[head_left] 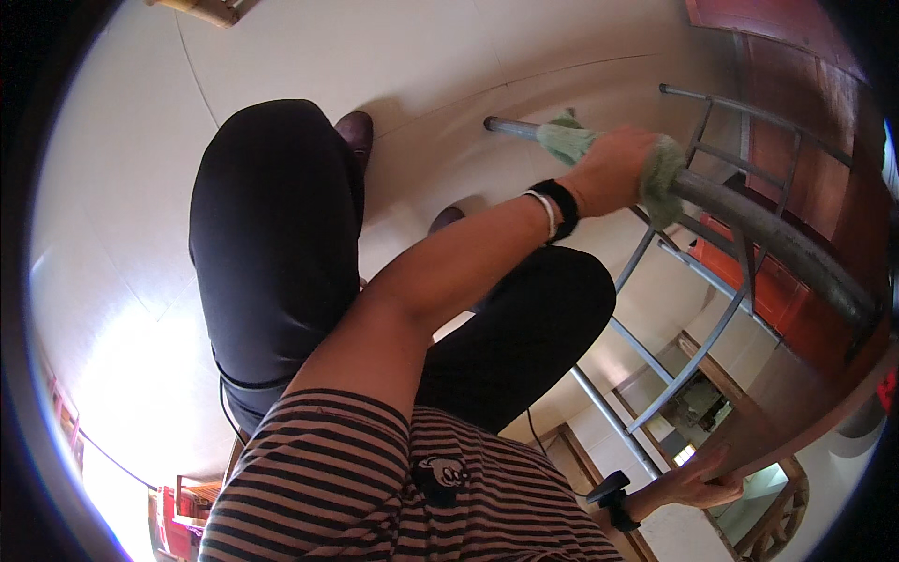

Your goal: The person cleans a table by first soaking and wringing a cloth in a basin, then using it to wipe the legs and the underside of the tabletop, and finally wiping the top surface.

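Note:
My left hand is closed around a green cloth, which wraps a grey metal tube. The cloth bunches out on both sides of my fingers. The tube's capped end sticks out to the left beyond it. A black band and a white bracelet circle this wrist. At the lower right, my right hand grips the edge of a brown board, which appears to be a tabletop joined to the metal frame. Its fingers are partly hidden. A dark device is strapped to that wrist.
More grey metal bars cross below and behind the tube. A red box lies beyond the frame. A wood-framed mirror stands at the lower right. My bent knees are close to the left arm. The floor is pale tile.

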Demonstrator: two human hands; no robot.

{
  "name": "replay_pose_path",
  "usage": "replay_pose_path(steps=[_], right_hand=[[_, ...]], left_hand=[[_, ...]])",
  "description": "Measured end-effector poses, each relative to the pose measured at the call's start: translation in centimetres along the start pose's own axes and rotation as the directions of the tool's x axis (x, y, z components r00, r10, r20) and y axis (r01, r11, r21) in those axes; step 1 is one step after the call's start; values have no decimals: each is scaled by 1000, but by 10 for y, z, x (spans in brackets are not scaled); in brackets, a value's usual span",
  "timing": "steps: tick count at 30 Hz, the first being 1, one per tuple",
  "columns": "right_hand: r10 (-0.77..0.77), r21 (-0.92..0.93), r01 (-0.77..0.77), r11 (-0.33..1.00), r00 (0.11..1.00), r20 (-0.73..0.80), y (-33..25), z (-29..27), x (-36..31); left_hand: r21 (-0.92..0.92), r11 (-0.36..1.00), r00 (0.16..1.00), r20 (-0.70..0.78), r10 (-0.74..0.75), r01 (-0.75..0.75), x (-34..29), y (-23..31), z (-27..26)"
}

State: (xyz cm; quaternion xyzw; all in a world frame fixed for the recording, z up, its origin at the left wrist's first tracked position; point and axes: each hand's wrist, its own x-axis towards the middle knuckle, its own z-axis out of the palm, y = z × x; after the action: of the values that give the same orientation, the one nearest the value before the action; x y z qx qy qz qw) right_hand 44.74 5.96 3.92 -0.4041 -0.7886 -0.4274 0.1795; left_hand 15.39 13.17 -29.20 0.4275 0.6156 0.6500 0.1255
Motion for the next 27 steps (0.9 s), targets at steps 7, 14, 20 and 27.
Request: replay_pose_path(steps=[7,14,20,27], right_hand=[[156,75,-154,985,987,-21,-14,-4,-2],[130,131,-136,982,990,49,-14,-13,-5],[165,143,-180,973,980,114,-12,-16,-11],[168,170,-167,971,986,7,-18,-5,-10]], left_hand=[[346,875,905,135,-403,338,-80,-142,-10],[-110,658,667,171,-726,745,-93,-206,-25],[-198,644,662,36,-749,739,-128,-246,-63],[74,343,344,-11,-939,937,-111,-254,4]])
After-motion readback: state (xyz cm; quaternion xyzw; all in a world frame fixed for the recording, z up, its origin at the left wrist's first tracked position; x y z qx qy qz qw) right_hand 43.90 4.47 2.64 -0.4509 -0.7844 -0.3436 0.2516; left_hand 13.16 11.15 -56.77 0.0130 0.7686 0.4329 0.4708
